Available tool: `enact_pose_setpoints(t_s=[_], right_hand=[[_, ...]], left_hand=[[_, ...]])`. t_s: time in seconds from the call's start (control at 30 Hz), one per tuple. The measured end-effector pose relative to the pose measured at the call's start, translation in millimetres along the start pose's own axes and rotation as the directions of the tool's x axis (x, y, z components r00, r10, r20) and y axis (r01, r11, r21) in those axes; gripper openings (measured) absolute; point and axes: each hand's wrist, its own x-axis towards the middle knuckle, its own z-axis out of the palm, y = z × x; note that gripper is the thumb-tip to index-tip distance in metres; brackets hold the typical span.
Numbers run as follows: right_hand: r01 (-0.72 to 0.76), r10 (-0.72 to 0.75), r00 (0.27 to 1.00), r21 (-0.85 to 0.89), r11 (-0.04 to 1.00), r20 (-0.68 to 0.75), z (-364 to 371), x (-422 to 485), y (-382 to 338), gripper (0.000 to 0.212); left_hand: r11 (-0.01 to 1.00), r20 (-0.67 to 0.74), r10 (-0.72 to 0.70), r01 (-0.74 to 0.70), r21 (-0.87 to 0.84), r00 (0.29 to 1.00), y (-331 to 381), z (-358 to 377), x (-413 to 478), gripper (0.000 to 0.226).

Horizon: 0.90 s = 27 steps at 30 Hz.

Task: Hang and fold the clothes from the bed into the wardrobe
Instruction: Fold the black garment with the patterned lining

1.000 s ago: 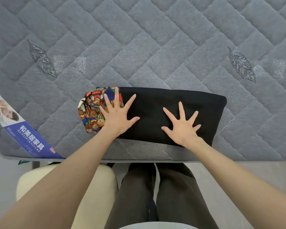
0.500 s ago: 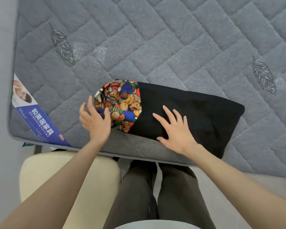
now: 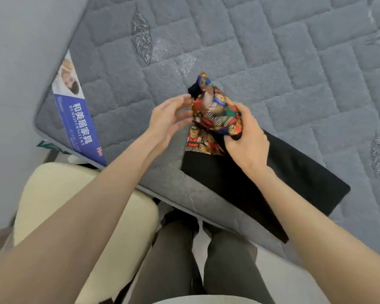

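Black garment (image 3: 276, 181) lies folded in a long band on the bed (image 3: 272, 51), close to the near edge and running at a slant from the middle of the view down toward the right. Its far right corner rests flat on the quilted grey surface. Bear-print end (image 3: 215, 113), the multicoloured part of the same piece, is bunched and stands up off the bed at the band's left end.

Right hand (image 3: 248, 145) grips this bear-print end from the right side, fingers curled round the bunched cloth, thumb side toward the print. The black band runs on beneath and behind the wrist.

Left hand (image 3: 167, 121) holds nothing. Its fingers are loosely spread and only slightly bent, the palm turned toward the print. The fingertips are just beside the left edge of the printed cloth; motion blur makes it impossible to say whether they touch it.

Blue and white label (image 3: 77, 113) with white characters sits on the near left corner of the bed, well apart from both hands. A stitched leaf motif (image 3: 142, 38) shows on the quilting beyond the left hand. Below the bed edge are a cream cushioned seat (image 3: 59, 194) at the left and the person's legs in dark trousers (image 3: 169, 260).
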Motion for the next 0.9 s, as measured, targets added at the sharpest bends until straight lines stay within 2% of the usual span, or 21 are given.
enact_pose_setpoints(t_s=[0.03,0.1,0.2,0.23,0.3,0.37,0.4,0.47,0.5,0.6,0.67,0.73,0.77,0.83,0.9], right_hand=[[-0.028,0.029,0.999,0.025,0.999,-0.023,-12,14,2,0.069],[-0.061,0.062,0.998,0.03,0.998,-0.009,-28,37,5,0.067],[-0.071,0.071,0.997,-0.027,0.997,-0.005,-35,61,10,0.065],[-0.067,0.066,0.998,-0.042,0.997,-0.022,-36,67,12,0.063],[-0.065,0.061,0.996,-0.064,0.996,-0.065,-36,80,18,0.059],[-0.072,0.066,0.995,-0.084,0.994,-0.08,-35,91,26,0.056],[-0.077,0.071,0.995,-0.094,0.993,-0.071,-33,96,30,0.055],[-0.102,0.098,0.994,-0.1,0.99,-0.039,-30,103,37,0.055],[-0.124,0.121,0.992,-0.093,0.988,-0.03,-29,106,41,0.055],[-0.149,0.148,0.989,-0.069,0.986,-0.023,-26,108,48,0.055],[-0.123,0.121,0.992,-0.057,0.991,-0.031,-25,105,47,0.054],[-0.108,0.107,0.994,-0.024,0.994,-0.026,-25,99,43,0.053],[-0.11,0.11,0.994,0.002,0.994,-0.01,-25,96,40,0.053],[-0.128,0.128,0.992,0.057,0.99,0.017,-26,92,35,0.056],[-0.119,0.115,0.992,0.077,0.99,0.053,-22,83,28,0.06]], left_hand=[[0.998,-0.047,0.033,-0.03,0.057,0.998,0,5,5,0.022],[0.946,-0.13,0.104,-0.058,0.32,0.986,-13,14,8,0.03],[0.778,-0.096,0.134,-0.044,0.627,0.986,-52,23,4,0.038],[0.704,-0.033,0.126,-0.066,0.707,0.991,-66,25,3,0.046],[0.489,0.09,0.096,-0.126,0.863,0.991,-90,33,4,0.074],[0.306,0.112,0.079,-0.131,0.943,0.991,-109,47,6,0.103],[0.279,0.078,0.082,-0.098,0.955,0.994,-116,55,7,0.112],[0.307,-0.052,0.135,0.009,0.952,0.99,-127,70,12,0.112],[0.312,-0.115,0.178,0.055,0.948,0.977,-130,75,16,0.102],[0.306,-0.211,0.292,0.118,0.945,0.933,-128,78,29,0.048],[0.411,-0.214,0.328,0.066,0.909,0.92,-119,71,31,0.031],[0.614,-0.249,0.356,-0.024,0.789,0.901,-103,52,25,0.016],[0.676,-0.273,0.372,-0.058,0.734,0.887,-95,37,22,0.011],[0.703,-0.29,0.398,-0.086,0.706,0.87,-76,3,22,0.009],[0.705,-0.322,0.373,-0.04,0.708,0.87,-60,-32,31,0.006]])
